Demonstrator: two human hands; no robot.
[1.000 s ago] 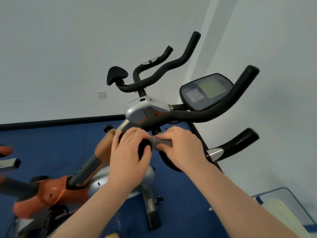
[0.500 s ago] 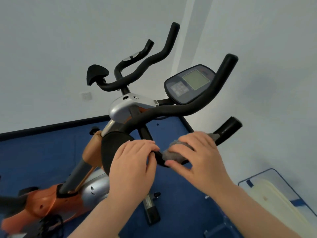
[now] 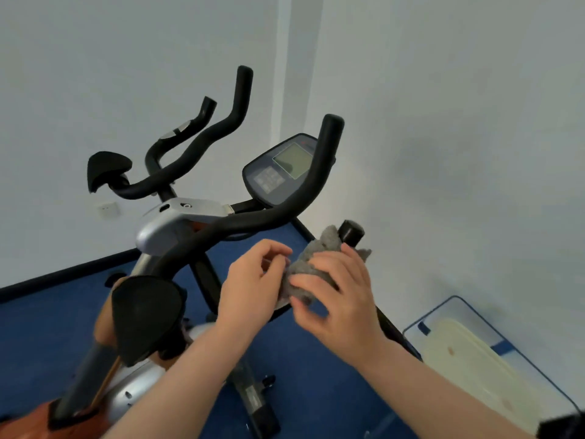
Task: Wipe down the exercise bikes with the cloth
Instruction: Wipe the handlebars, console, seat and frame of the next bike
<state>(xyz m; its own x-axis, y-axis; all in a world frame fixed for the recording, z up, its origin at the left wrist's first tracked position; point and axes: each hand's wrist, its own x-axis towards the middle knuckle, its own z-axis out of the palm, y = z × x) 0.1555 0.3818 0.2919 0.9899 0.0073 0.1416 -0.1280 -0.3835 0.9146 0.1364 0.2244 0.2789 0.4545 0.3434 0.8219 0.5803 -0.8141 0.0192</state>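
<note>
The right hand reaches forward from the lower right with its fingers curled over the grey cloth, its grip clenched around the cloth and pressing it onto the short black handle of the exercise bike, whose capped end pokes out just beyond the grip. The left hand comes in beside it, fingers bent, thumb and fingertips pinching the cloth's near edge. Above the grip rises the curved handlebar with the console behind it; left of the grip sits a black pad, and to the right a pale tray lies on the blue floor.
</note>
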